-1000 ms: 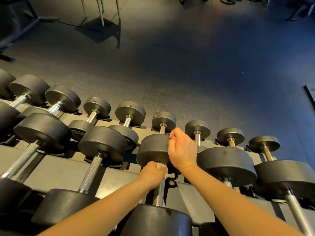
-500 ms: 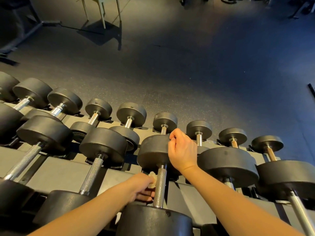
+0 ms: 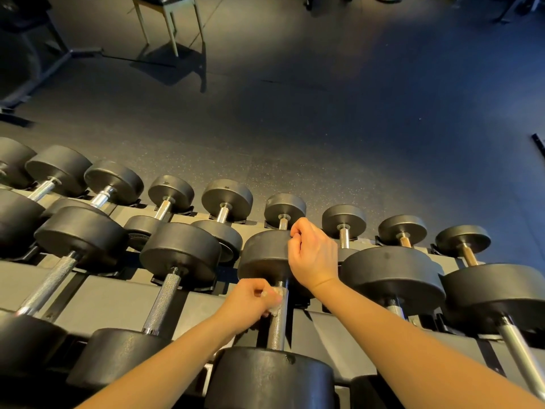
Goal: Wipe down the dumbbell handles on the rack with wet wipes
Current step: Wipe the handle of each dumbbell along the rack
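Left hand (image 3: 249,301) slid up the handle (image 3: 277,329) since half a second ago | fingers curled round wet wipe (image 3: 274,301), pressed to its upper end | right hand (image 3: 312,255) grips far head (image 3: 265,258), unmoved | dumbbell (image 3: 271,379) on rack (image 3: 118,299)

Rack (image 3: 118,293): far row (image 3: 227,199) behind near row (image 3: 180,255). Centre handle (image 3: 277,326) at 6 o'clock; left hand (image 3: 247,302) with wipe (image 3: 275,299) against it at 9 o'clock. Right hand (image 3: 312,255) on far head (image 3: 262,255). Stool (image 3: 168,13) on floor, 11 o'clock.
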`<act>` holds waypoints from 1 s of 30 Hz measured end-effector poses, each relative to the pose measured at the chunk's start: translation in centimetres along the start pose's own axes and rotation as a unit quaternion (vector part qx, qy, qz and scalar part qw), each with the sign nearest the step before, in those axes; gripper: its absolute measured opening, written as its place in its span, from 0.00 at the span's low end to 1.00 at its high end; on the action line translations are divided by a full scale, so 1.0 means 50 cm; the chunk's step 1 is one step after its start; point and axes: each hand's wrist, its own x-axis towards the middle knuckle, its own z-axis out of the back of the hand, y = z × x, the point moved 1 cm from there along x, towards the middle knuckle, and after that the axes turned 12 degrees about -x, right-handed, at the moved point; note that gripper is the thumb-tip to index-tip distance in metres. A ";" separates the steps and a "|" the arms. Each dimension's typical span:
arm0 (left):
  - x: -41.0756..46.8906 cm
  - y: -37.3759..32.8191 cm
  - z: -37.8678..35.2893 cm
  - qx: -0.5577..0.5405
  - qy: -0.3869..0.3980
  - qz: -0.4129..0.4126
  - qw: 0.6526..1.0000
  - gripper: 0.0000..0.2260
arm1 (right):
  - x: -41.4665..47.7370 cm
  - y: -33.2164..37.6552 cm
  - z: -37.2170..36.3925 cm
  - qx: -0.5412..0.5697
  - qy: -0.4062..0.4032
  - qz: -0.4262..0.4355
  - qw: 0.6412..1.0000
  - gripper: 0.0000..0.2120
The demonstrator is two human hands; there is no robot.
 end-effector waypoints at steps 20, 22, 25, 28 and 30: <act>-0.014 -0.052 -0.004 0.305 0.164 -0.120 0.930 0.09 | 0.001 -0.001 0.000 -0.002 -0.002 0.000 1.000 0.05; -0.006 -0.057 -0.025 0.294 0.097 -0.189 0.932 0.05 | 0.002 0.001 0.000 0.000 -0.001 0.001 1.000 0.05; 0.006 -0.035 -0.046 0.362 0.103 -0.223 0.899 0.05 | -0.001 0.001 0.003 0.004 -0.001 0.005 1.000 0.06; 0.002 -0.019 -0.030 0.319 0.143 -0.164 0.923 0.08 | 0.000 0.001 0.005 0.014 0.001 0.005 1.000 0.06; -0.003 -0.018 -0.006 0.260 0.178 -0.096 0.944 0.12 | 0.000 0.002 0.005 0.013 0.003 0.005 1.000 0.05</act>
